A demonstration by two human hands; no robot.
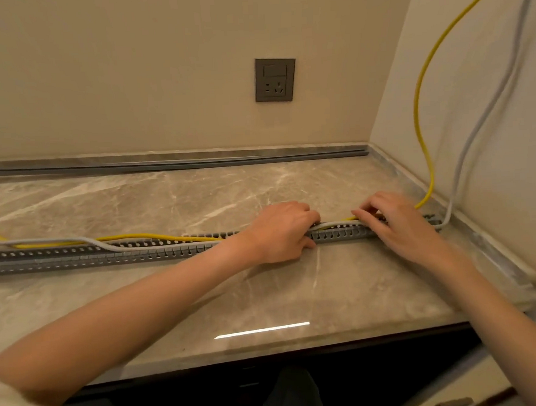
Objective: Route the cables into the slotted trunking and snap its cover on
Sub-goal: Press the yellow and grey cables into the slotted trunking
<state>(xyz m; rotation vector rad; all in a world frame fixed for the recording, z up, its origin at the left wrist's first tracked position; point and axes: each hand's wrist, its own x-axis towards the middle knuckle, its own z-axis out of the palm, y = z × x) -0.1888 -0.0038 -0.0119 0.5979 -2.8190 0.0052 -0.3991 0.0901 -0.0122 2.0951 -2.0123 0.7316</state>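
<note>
A long grey slotted trunking [108,256] lies across the marble counter from left to right. A yellow cable [418,108] and a pale grey cable [488,113] drop along the right wall and run along the trunking. At the left they lie partly over its back wall. My left hand [280,231] presses down on the trunking and cables near its middle. My right hand [398,224] rests further right, fingertips pinching the cables at the channel's top. The grey cover strip [196,163] lies flat at the back of the counter against the wall.
A grey wall socket [274,80] sits on the back wall above the counter. The marble counter [198,194] ends in a raised lip on the right and a front edge near my body, with dark space below.
</note>
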